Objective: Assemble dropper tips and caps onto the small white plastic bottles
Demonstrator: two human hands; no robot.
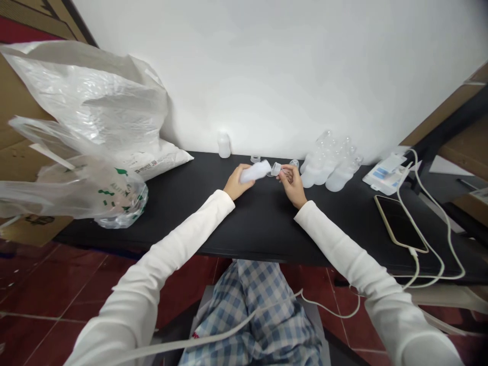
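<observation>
My left hand [237, 182] is closed round a small frosted plastic bottle [254, 172], tilted with its end towards the right. Just right of it, my right hand [293, 184] pinches a small translucent cap [276, 169] between thumb and fingers. Bottle and cap are close together; whether they touch I cannot tell. Behind them on the black table lie a ring-shaped collar [255, 159] and a small clear piece [294, 162]. Another frosted bottle [224, 145] stands against the wall. Right of my right hand stand several bottles with clear teat-like tops [335, 170].
On the left, a large white sack [102, 96] and a clear plastic bag [118, 195] rest on the black table [267, 223]. At right lie a phone [400, 222] with a white cable [444, 254] and a white-and-blue pack [385, 173]. The wall borders the table's back.
</observation>
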